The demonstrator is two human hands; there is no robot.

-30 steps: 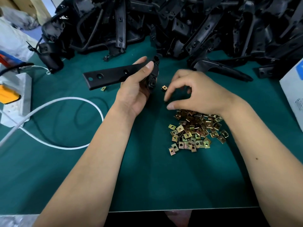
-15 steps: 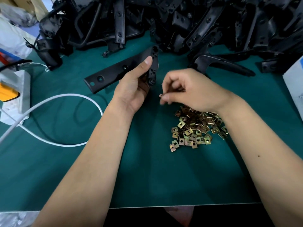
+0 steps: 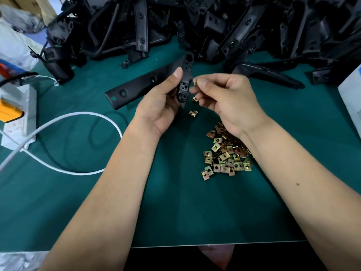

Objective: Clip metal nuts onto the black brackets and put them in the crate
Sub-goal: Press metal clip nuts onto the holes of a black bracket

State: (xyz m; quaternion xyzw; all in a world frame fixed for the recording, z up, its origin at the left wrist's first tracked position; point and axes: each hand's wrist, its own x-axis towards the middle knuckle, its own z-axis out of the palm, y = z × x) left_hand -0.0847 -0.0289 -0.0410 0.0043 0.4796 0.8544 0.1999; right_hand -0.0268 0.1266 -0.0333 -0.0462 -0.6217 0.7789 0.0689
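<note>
Fingers of the left hand (image 3: 162,106) curl round a black bracket (image 3: 140,85), thumb pressed on its upper face, holding it above the green surface (image 3: 175,212) a little left of centre. The bracket's long flat arm, with round holes in it, reaches out to the left and slightly nearer, while its shorter narrow end stands nearly upright beside the thumb. The right hand (image 3: 228,102) is just right of that upright end, and pinches a single metal nut (image 3: 194,81) between thumb and forefinger; the nut sits very close to the bracket's edge, though whether it touches cannot be told. The other right fingers are loosely bent beneath.

Two loose nuts (image 3: 193,113) lie on the surface below the hands, one of them partly tucked under the right fingers. Nearer and to the right, a heap of brass-coloured nuts (image 3: 224,155) spreads on the surface, partly covered by the right wrist.

Along the far side a large pile of black brackets (image 3: 234,26) runs across nearly the whole width. At the left, a white power strip (image 3: 19,114) with a yellow plug (image 3: 9,114) rests on the surface, and a white cable (image 3: 78,118) loops from it toward the centre. A white box (image 3: 351,98) shows at the right edge. No crate can be made out.
</note>
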